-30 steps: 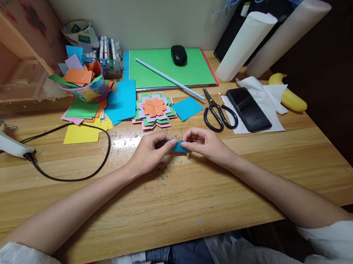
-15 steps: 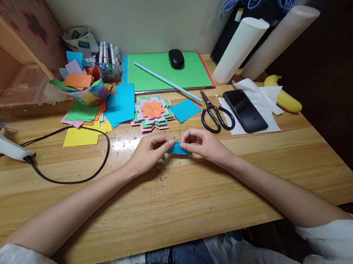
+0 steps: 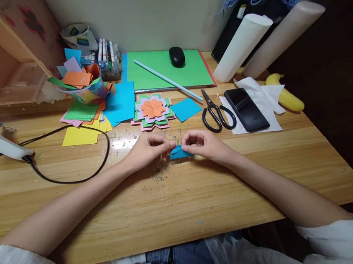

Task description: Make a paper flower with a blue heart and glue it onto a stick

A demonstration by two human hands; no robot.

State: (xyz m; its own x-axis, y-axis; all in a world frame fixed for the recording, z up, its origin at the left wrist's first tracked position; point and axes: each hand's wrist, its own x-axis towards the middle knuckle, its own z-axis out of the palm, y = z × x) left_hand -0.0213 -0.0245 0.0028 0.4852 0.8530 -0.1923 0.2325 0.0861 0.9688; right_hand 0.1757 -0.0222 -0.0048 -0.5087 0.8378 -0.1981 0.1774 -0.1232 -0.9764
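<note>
Between my two hands is a small folded piece of blue paper (image 3: 178,152), with a raised flap along its upper edge. My left hand (image 3: 150,149) pinches its left end between thumb and index finger. The thumb and fingertips of my right hand (image 3: 203,145) are closed on its right side. Just beyond my hands lies a layered paper flower (image 3: 153,109) in orange, lilac, green and pink. To its right is a flat blue paper square (image 3: 186,109). Black-handled scissors (image 3: 215,113) lie partly open past my right hand.
A phone (image 3: 246,110) rests on white tissue beside a banana (image 3: 289,98). At the back, a green sheet (image 3: 151,73) carries a mouse (image 3: 176,57) and a pale blue stick (image 3: 167,80). Left are a cup of paper scraps (image 3: 88,91), yellow paper (image 3: 79,136) and a black cable (image 3: 104,160).
The blue paper has turned slightly and a flap on its upper left now stands up. My left fingertips have shifted a little along its top edge. The view has moved slightly.
</note>
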